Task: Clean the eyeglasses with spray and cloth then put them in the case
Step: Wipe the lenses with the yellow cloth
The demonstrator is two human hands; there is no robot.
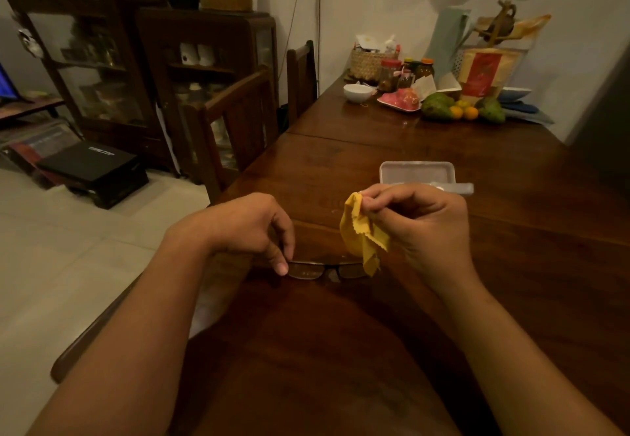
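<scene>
Dark-framed eyeglasses (320, 270) lie on the wooden table (511, 248) in front of me. My left hand (252, 227) pinches their left end between thumb and fingers. My right hand (422, 220) holds a crumpled yellow cloth (361, 234) just above the right lens, and the cloth's lower corner hangs over that lens. Behind my right hand stands an open white case (417, 172). A small whitish object (456, 188), perhaps the spray bottle, lies beside the case, half hidden by my fingers.
At the table's far end are a white bowl (357, 92), a plate of fruit (399, 101), mangoes and oranges (456, 109), jars and a basket (370, 63). Wooden chairs (235, 121) stand along the left edge, with a dark cabinet (204, 77) behind them.
</scene>
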